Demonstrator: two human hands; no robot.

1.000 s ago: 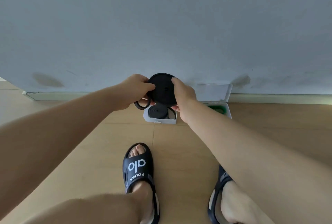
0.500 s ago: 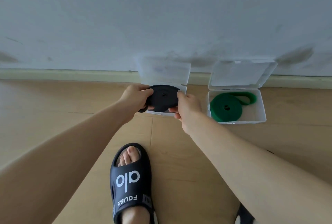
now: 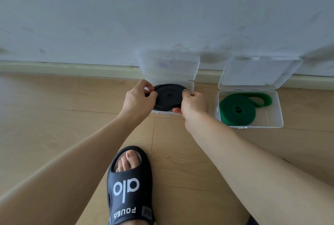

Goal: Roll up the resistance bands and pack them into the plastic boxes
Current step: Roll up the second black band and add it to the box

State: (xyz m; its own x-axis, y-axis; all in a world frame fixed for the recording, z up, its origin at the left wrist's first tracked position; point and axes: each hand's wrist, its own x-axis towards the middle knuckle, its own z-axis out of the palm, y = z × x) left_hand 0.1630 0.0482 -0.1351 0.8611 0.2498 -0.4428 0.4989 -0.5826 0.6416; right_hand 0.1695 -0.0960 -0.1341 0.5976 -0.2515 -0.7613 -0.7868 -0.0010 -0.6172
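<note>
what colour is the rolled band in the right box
Green, seen in the head view: the rolled band lies in the right box.

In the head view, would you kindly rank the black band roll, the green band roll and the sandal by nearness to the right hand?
1. Black band roll: pinched by the right hand, at its left.
2. Green band roll: in the box to its right.
3. Sandal: below, nearest the camera.
</note>
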